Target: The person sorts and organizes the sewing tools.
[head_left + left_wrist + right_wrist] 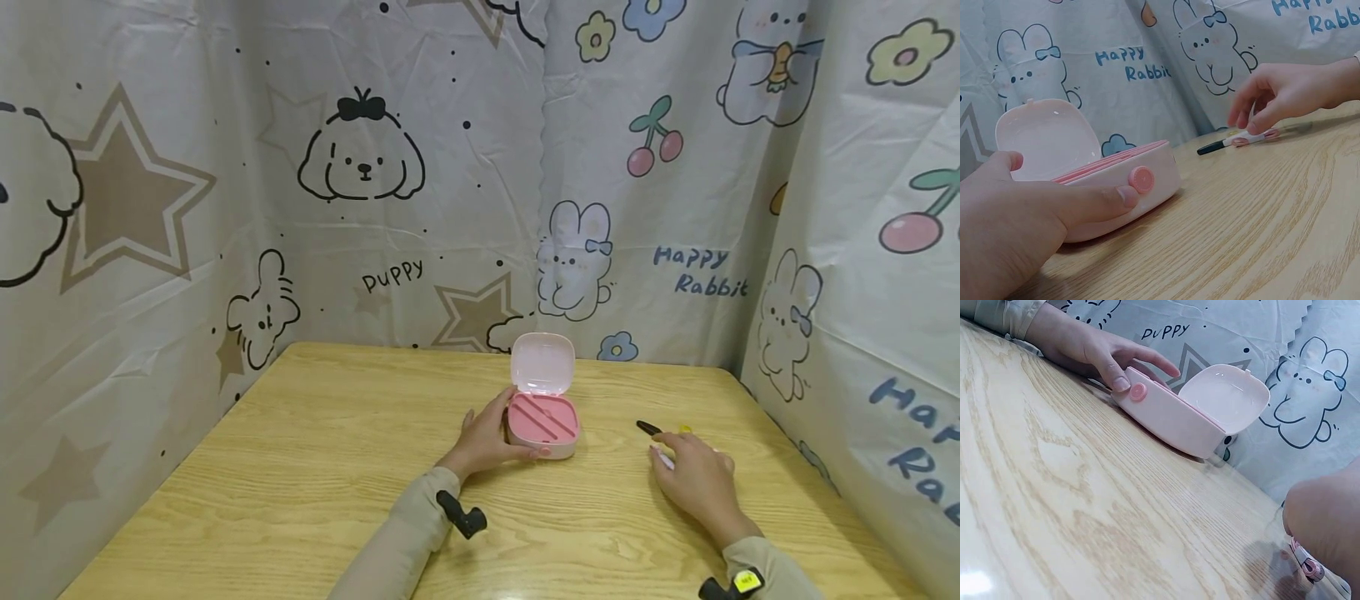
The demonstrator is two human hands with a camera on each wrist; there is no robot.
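Observation:
A small pale pink box stands on the table with its lid raised; a deeper pink tray with slanting dividers shows inside. My left hand grips the box from its left side. In the left wrist view the thumb lies along the front, beside a round pink button. To the right, my right hand reaches low over a black-capped marker and a pink-and-white item. Its fingers bend loosely downward over them and partly hide them.
A bit of yellow shows just beyond the right hand. The wood-grain table is walled by printed curtains at the back and both sides. Wrist cameras sit on both sleeves.

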